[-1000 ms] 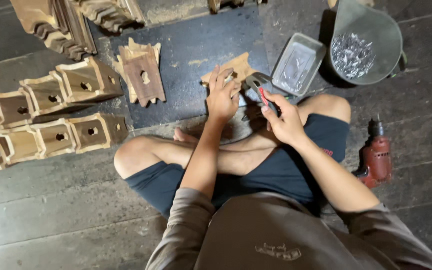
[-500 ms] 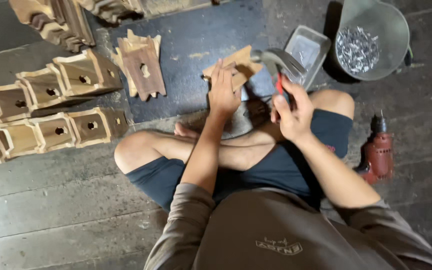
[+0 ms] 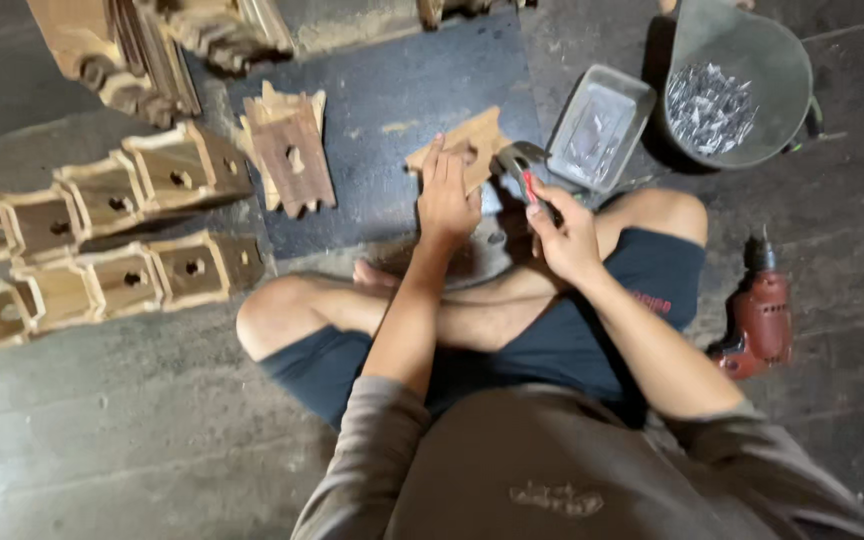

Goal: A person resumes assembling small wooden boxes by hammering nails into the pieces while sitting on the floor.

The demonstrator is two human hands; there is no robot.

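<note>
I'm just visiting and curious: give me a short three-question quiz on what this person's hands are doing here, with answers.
1. True or false: the right hand holds a hammer.
2. What does the left hand press down on: (a) the drill, (b) the wooden piece, (c) the bucket?
3. What fills the bucket and lies in the metal tray beside it?

Key
1. True; its head is by the wooden piece.
2. (b), on the dark mat.
3. Nails, as far as the picture shows.
</note>
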